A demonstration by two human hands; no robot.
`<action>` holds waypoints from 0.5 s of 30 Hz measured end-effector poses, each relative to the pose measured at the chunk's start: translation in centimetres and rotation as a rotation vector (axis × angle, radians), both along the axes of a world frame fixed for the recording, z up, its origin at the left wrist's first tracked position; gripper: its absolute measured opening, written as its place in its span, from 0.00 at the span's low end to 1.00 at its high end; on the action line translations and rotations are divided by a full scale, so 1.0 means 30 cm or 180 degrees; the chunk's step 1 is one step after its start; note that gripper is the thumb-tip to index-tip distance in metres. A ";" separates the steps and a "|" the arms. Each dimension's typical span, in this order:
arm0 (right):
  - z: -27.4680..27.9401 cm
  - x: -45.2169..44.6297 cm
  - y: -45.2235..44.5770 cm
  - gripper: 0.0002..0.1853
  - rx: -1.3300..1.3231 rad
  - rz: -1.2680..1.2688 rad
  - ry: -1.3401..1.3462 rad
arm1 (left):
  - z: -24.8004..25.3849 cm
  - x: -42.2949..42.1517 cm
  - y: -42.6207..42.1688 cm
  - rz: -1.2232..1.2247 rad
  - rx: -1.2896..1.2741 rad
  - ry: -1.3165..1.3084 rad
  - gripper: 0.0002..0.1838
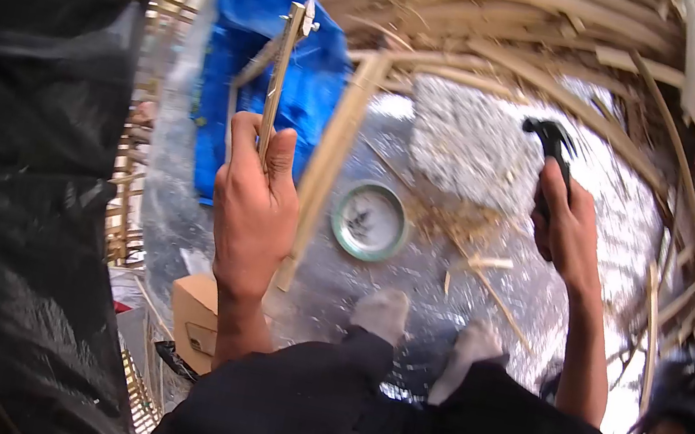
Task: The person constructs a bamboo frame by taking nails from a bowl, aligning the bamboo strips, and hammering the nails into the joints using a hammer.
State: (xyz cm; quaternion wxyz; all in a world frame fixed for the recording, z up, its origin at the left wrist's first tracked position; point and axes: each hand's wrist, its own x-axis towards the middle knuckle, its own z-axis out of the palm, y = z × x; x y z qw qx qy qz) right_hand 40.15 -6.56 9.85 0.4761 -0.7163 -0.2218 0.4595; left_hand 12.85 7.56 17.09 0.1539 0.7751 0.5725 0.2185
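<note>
My left hand [256, 202] grips a narrow wooden frame [282, 68] made of joined strips, held up in front of me. Light metal bits that look like nails stick out near its top end. In my right hand [569, 219] is a claw hammer [553, 141] with a black head, raised beside a rough grey block [470, 141]. A round dish [402, 235] with a green rim lies on the floor between my hands, with small dark pieces in it. The lower parts of the frame are partly hidden behind my fingers.
A blue plastic sheet [321, 47] lies behind the frame, beside a long wooden strip [327, 177]. Bamboo strips [529, 8] pile up along the back and right. A cardboard box [194, 311] stands at lower left, near black sheeting [25, 163]. Part of another person shows at lower right.
</note>
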 end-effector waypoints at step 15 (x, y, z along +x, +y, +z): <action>0.095 0.014 -0.132 0.32 0.0309 -0.0127 0.0332 | 0.930 -0.365 0.457 0.0026 0.1913 0.1497 0.45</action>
